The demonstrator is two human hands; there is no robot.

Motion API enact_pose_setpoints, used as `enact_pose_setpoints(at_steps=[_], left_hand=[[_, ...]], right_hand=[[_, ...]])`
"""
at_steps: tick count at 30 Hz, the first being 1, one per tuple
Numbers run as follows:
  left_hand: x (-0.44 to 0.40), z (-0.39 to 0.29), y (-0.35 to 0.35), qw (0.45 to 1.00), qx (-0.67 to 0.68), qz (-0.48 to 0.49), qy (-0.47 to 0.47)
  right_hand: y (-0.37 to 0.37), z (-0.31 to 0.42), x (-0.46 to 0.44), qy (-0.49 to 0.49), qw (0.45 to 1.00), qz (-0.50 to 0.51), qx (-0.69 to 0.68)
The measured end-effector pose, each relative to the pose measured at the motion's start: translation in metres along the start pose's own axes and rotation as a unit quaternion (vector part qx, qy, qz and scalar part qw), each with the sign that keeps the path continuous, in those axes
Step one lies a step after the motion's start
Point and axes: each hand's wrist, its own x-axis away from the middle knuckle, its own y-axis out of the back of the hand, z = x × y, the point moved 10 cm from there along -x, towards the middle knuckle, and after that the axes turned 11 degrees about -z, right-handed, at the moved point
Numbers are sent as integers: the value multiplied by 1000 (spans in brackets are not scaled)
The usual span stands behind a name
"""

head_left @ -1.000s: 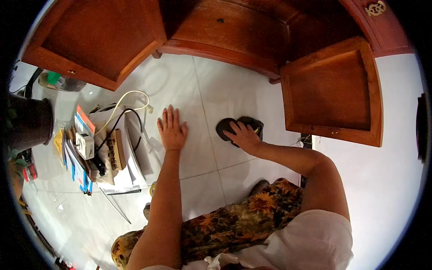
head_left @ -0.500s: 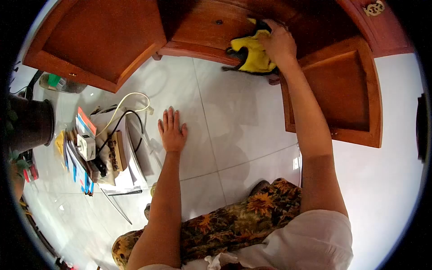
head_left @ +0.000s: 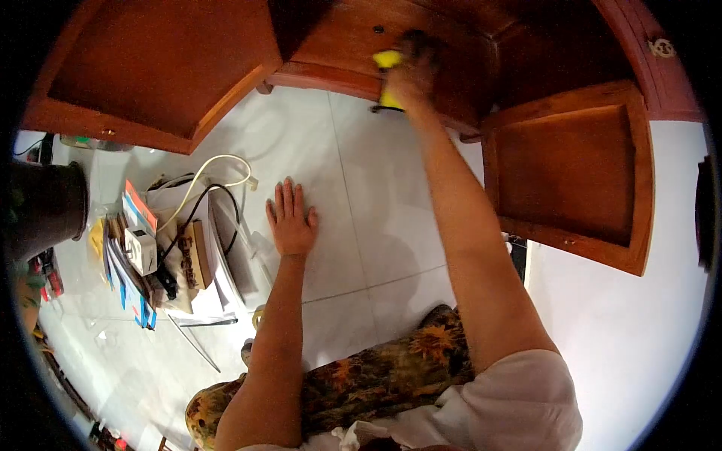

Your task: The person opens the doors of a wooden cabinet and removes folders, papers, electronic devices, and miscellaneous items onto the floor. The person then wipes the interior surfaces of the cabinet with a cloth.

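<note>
My left hand [head_left: 293, 225] lies flat on the tiled floor [head_left: 331, 263] with its fingers spread, to the right of a pile of papers and cables. Inside the low wooden cabinet [head_left: 323, 52], my right hand [head_left: 412, 79] is on a yellow and black cloth [head_left: 390, 98] at the front of the bottom board. Motion blurs the fingers and part of the cloth. One end of the cloth hangs over the cabinet's front edge.
Open cabinet doors stand at left [head_left: 158, 68] and right [head_left: 568, 173]. Papers [head_left: 218, 282], a white adapter [head_left: 141, 251] and looped cables [head_left: 244, 169] lie on the floor at left, near a dark plant pot [head_left: 49, 203].
My right hand went from the cloth on the floor up into the cabinet, then moved left along its bottom board with the cloth. My left hand stays on the floor. The view shifted slightly.
</note>
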Motion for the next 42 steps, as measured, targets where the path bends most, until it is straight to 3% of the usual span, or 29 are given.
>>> enact_pose_setpoints(at_steps=[1,2,6,10,11,13,15,18,20,22,24,26,28,30,31,33,34,35,39,40,42], left_hand=[[-1,-1,-2,1000,1,-7,-3],[0,0,-4,1000,0,-14,-5],[-1,1,-3,1000,-6,-2,-5],[-2,3,-4,1000,-18,3,-7],[-2,2,-3,1000,-15,-4,-10],[0,2,-1,1000,-4,-7,-6],[-1,6,0,1000,9,-2,2],[2,8,-5,1000,1,-10,-4],[0,7,-3,1000,6,-15,-3],[1,6,-3,1000,8,-16,0],[0,7,-6,1000,4,-14,3],[1,7,-9,1000,2,-6,0],[1,8,-8,1000,2,-4,-2],[-1,4,-4,1000,7,-9,-2],[-2,4,-5,1000,7,-8,-1],[-3,4,-3,1000,7,-4,-3],[-4,3,-2,1000,12,-7,-2],[-5,4,-1,1000,17,-9,-3],[-4,3,1,1000,22,-6,-5],[-4,3,2,1000,23,-13,-8],[-2,5,6,999,23,-27,-9]], right_hand=[[-20,30,2,-12,997,31,-67],[-28,75,4,91,995,-20,-38],[-59,179,10,200,979,37,-32],[-74,167,5,333,922,33,-195],[-34,151,16,322,922,40,-211],[-5,103,13,312,944,-44,-101],[25,40,6,244,962,-88,-83],[49,-40,-21,145,942,-102,284],[56,-81,-34,123,918,-119,357],[46,-128,-60,101,928,-297,202],[44,-130,-70,26,947,-286,144],[46,-71,-57,-100,973,-87,190],[21,-30,-73,-51,977,-122,170],[-23,26,-97,91,984,-86,129],[-61,53,-99,125,984,37,125],[-125,116,-101,280,954,-23,102],[-104,138,-81,297,954,-34,4],[-82,143,-66,291,956,-30,15],[-67,89,-77,319,929,-124,141],[-30,51,-85,208,971,-112,39],[-24,-41,-123,211,941,-116,236]])
